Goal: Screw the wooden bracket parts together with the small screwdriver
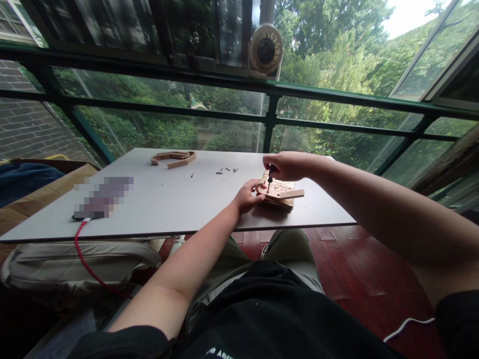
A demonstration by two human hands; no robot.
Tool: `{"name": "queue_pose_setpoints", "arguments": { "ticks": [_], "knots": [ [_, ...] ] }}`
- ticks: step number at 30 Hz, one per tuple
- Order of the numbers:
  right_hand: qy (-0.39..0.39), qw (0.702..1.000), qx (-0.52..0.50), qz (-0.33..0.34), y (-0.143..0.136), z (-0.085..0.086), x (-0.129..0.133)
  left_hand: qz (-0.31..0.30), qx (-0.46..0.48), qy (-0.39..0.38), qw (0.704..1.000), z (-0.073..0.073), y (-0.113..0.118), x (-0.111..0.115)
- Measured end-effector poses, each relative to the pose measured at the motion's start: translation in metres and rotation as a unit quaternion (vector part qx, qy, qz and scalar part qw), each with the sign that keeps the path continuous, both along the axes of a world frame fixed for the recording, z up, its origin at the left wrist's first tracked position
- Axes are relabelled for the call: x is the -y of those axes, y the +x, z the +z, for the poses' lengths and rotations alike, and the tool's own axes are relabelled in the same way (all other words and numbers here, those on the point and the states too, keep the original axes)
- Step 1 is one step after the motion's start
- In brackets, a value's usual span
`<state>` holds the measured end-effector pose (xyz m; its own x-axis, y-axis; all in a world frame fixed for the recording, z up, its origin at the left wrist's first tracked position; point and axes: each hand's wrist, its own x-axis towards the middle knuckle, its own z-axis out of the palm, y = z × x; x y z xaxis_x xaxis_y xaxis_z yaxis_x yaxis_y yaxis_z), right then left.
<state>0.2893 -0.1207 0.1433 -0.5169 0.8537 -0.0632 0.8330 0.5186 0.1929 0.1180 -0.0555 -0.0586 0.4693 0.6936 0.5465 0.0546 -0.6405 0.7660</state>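
Note:
My right hand (284,165) is closed around the dark handle of a screwdriver (269,182), whose shaft points down. The tip meets a curved, hook-shaped wooden piece (291,194) near a hole. Beside it, my left hand (250,196) grips the rounded end of that piece, thumb in front and fingers behind. Beneath the piece lies a wooden block (283,205) with a rough, marked top, near the front edge of the white table (209,209). Whether a screw sits under the tip is too small to tell.
More curved wooden pieces (182,159) lie at the back left of the table. Several small screws and metal bits (220,171) are scattered near the middle. A phone (108,197) with a red cable (79,249) lies at left. A round fan (266,50) stands on the window rail.

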Motion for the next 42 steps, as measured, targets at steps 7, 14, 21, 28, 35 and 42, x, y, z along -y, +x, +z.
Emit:
{"name": "queue_pose_setpoints", "arguments": {
  "ticks": [7, 14, 21, 28, 35, 42],
  "knots": [
    [-0.029, 0.999, 0.019, 0.000, -0.009, -0.003, 0.002, 0.028, -0.011, 0.005, 1.000, 0.004, -0.001, 0.005],
    [-0.017, 1.000, 0.020, 0.004, -0.009, -0.005, -0.001, 0.061, -0.046, 0.079, 0.994, 0.006, -0.002, 0.006],
    [-0.014, 1.000, 0.012, 0.023, -0.009, -0.007, 0.000, 0.069, -0.063, 0.099, 0.991, 0.010, -0.003, 0.011],
    [-0.048, 0.999, -0.004, -0.007, -0.005, 0.004, 0.007, 0.049, -0.065, 0.121, 0.989, 0.009, -0.004, 0.009],
    [-0.012, 1.000, -0.010, -0.016, 0.014, 0.009, 0.012, 0.043, -0.064, 0.179, 0.981, 0.004, -0.002, 0.006],
    [-0.019, 0.999, -0.044, 0.004, 0.026, -0.001, 0.019, 0.057, -0.075, 0.247, 0.964, 0.006, 0.001, 0.008]
  ]
}}
